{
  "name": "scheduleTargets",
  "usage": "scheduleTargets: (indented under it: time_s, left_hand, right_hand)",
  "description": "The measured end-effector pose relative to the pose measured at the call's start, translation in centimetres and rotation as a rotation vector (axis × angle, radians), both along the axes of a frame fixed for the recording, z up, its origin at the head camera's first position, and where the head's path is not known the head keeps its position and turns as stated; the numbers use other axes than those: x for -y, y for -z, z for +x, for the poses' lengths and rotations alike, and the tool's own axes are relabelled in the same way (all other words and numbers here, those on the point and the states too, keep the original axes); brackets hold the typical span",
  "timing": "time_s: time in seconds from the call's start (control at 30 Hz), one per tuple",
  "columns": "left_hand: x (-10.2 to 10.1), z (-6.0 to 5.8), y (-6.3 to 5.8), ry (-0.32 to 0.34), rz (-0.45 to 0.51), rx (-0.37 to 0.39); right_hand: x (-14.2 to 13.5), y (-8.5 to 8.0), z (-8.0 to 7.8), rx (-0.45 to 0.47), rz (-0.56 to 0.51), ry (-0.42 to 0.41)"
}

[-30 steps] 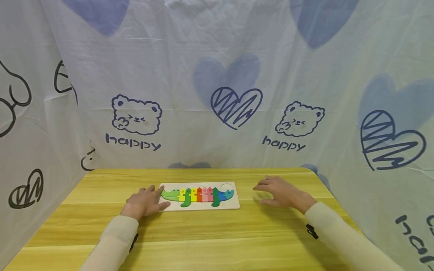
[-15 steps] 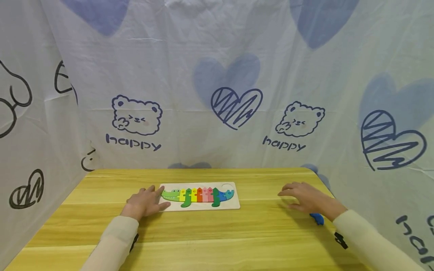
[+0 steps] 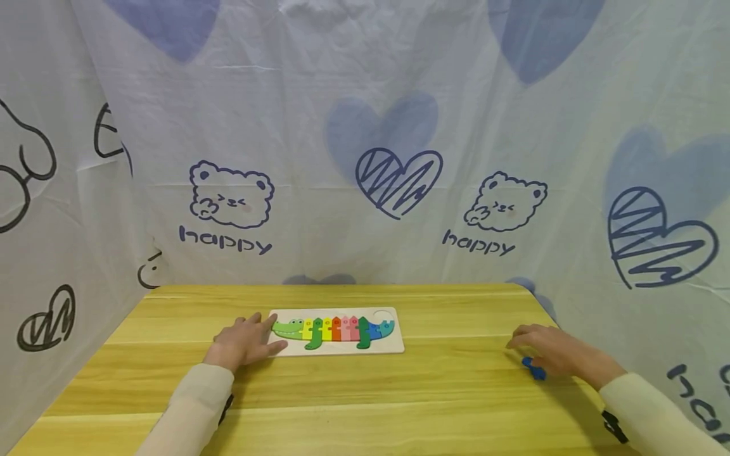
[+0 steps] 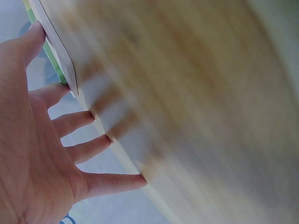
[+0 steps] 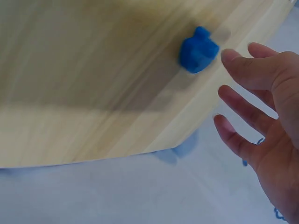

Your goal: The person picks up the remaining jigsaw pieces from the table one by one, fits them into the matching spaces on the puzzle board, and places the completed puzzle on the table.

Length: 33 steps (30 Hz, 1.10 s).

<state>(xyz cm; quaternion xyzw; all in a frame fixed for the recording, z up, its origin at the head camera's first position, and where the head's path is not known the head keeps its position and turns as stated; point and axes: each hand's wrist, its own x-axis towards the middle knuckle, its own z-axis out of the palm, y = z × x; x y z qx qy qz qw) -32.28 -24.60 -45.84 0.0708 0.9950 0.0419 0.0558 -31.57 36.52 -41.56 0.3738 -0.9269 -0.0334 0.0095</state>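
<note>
A white puzzle board (image 3: 393, 345) lies flat on the table, bearing a many-coloured crocodile (image 3: 336, 328) of interlocking pieces. My left hand (image 3: 242, 345) rests at the board's left end, thumb and index finger spread along it. In the left wrist view the other fingertips (image 4: 110, 137) touch the wood beside the board's corner. Far to the right, my right hand (image 3: 553, 349) hovers over a small lumpy blue piece (image 3: 534, 369), fingers loosely bent. The right wrist view shows the blue piece (image 5: 198, 50) on the tabletop, thumb and fingertips just short of it.
The wooden table (image 3: 319, 411) reaches back to a white printed curtain (image 3: 308, 126), which also hangs along both sides. A round outline (image 3: 383, 313) marks the board's upper right corner. Black straps (image 3: 614, 425) show at the wrists.
My right hand has moved from beside the board to the right and nearer to me. The blue piece, hidden beneath the forearm at first, now shows. My left hand and the board stay put.
</note>
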Motion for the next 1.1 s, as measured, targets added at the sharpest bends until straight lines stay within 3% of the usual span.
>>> scheduleTargets:
  time_s: [0.2, 0.43, 0.93, 1.1]
  left_hand:
    - [0.1, 0.0, 0.0, -0.006, -0.005, -0.001]
    - [0.1, 0.1, 0.0, -0.004, 0.000, 0.003]
    - [-0.1, 0.1, -0.2, 0.002, -0.002, -0.002]
    - [-0.1, 0.1, -0.1, 0.004, -0.003, -0.003]
  right_hand:
    - [-1.6, 0.7, 0.4, 0.024, -0.025, -0.013]
    - [-2.2, 1.8, 0.4, 0.009, -0.102, -0.124]
    - [-0.7, 2.7, -0.8, -0.040, -0.184, -0.284]
    - [0.2, 2.6, -1.0, 0.003, -0.204, -0.267]
